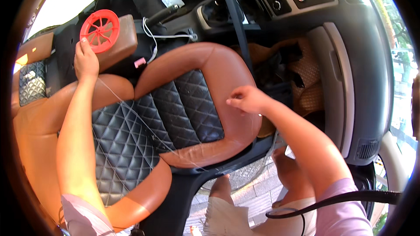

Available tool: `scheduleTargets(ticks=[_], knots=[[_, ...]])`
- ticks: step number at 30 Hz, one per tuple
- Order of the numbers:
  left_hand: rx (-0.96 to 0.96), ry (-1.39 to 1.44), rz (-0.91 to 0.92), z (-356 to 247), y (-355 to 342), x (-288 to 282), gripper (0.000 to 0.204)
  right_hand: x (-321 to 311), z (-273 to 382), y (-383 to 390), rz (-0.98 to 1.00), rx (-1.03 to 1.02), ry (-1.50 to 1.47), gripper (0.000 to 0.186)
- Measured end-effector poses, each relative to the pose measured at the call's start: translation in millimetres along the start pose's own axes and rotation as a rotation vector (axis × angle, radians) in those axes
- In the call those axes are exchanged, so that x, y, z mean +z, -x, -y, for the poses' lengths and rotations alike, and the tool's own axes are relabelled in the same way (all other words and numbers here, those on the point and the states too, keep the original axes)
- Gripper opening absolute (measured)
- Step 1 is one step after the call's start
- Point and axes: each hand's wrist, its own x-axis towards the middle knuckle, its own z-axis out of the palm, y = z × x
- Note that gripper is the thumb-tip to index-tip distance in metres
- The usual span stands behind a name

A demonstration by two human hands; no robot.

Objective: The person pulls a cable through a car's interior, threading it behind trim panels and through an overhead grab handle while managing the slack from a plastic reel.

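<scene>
keeping thin pale line (124,102) untangled is advised; red spoked plastic wheel (100,30) is gripped by left hand (86,62); right hand (249,99) curled, contents unclear.

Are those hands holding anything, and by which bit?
The left hand holds a red, round, spoked, plastic-looking wheel by its lower-left rim. The right hand has curled fingers; whether they hold anything can't be told.
</scene>
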Motion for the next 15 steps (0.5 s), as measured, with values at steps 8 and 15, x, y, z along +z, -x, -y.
scheduleTargets(ticks=[8, 15], knots=[[-0.175, -0.234, 0.000, -21.4, -36.6, 31.8, 0.061, -1.7, 34.9, -70.7, 0.071, 0.391, -0.001, 0.050], [-0.097, -0.221, -0.069, -4.3, -33.3, 36.7, 0.050, -16.1, 44.1, -89.2, 0.257, 0.515, -0.063, 0.051]])
